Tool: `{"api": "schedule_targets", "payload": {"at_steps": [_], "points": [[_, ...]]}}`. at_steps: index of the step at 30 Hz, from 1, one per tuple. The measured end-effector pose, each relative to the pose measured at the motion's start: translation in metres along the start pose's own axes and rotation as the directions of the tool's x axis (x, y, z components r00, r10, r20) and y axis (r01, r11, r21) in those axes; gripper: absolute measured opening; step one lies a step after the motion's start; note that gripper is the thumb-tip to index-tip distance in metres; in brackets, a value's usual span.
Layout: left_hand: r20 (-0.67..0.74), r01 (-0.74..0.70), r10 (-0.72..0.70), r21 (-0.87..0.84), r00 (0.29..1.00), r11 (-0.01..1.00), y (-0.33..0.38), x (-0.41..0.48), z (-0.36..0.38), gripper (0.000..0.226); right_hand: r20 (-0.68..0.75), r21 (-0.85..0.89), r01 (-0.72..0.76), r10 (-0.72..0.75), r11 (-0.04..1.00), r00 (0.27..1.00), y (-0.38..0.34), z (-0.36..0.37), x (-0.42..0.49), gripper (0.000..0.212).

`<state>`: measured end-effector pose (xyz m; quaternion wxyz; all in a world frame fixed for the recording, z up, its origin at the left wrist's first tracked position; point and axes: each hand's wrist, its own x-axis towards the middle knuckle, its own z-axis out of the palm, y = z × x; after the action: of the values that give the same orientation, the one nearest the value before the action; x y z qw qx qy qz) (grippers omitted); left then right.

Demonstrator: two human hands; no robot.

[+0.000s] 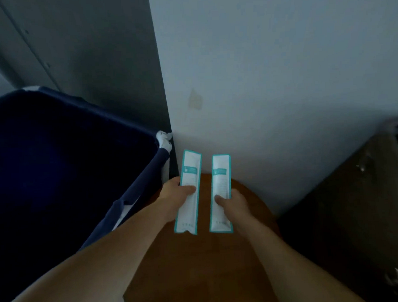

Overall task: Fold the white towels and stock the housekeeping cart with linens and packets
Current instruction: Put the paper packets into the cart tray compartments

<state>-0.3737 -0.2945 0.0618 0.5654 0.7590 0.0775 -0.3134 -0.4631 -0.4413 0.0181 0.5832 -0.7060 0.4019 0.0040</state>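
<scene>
Left hand [175,197] pinches a long white packet with teal edges [190,167], thumb on its face, fingers curled behind. Right hand [234,206] pinches a second white teal-edged packet [221,172] the same way. Both packets are held lengthwise, side by side and apart, above the far edge of the round brown wooden table [197,268]. Left of the table: navy fabric cart bin [136,198]. Beyond the table: white wall [281,80].
</scene>
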Motion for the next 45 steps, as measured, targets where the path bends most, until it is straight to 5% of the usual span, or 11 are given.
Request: {"api": "schedule_targets", "payload": {"at_steps": [5, 12, 18, 21, 25, 33, 39, 45], "points": [[0.125, -0.165, 0.162, 0.018, 0.979, 0.986, 0.016, -0.085, 0.000, 0.019, -0.161, 0.075, 0.113, -0.100, 0.991, 0.982, -0.020, -0.040, -0.098, 0.020], [0.078, -0.359, 0.359, -0.020, 0.930, 0.933, 0.042, -0.204, 0.015, 0.014, -0.305, 0.103, 0.203, -0.164, 0.974, 0.938, -0.037, -0.097, -0.230, 0.016], [0.286, -0.478, 0.476, -0.068, 0.832, 0.876, 0.064, -0.311, 0.089, 0.019, -0.504, 0.117, 0.285, -0.191, 0.951, 0.843, -0.021, -0.194, -0.323, 0.022], [0.375, -0.516, 0.500, -0.064, 0.780, 0.854, 0.066, -0.357, 0.139, 0.031, -0.581, 0.127, 0.283, -0.160, 0.951, 0.798, 0.003, -0.251, -0.361, 0.020], [0.436, -0.567, 0.530, -0.053, 0.727, 0.822, 0.054, -0.421, 0.224, 0.020, -0.679, 0.148, 0.303, -0.126, 0.941, 0.723, 0.051, -0.337, -0.414, 0.012], [0.608, -0.628, 0.541, -0.087, 0.581, 0.773, 0.004, -0.581, 0.425, 0.020, -0.823, 0.123, 0.236, -0.033, 0.964, 0.567, 0.178, -0.532, -0.529, 0.025], [0.655, -0.646, 0.519, -0.060, 0.550, 0.761, -0.010, -0.644, 0.537, 0.024, -0.864, 0.166, 0.256, 0.015, 0.952, 0.504, 0.243, -0.636, -0.574, 0.020], [0.698, -0.572, 0.475, -0.112, 0.537, 0.812, -0.003, -0.660, 0.644, 0.017, -0.853, 0.216, 0.326, 0.015, 0.920, 0.522, 0.271, -0.717, -0.568, 0.005]]}}
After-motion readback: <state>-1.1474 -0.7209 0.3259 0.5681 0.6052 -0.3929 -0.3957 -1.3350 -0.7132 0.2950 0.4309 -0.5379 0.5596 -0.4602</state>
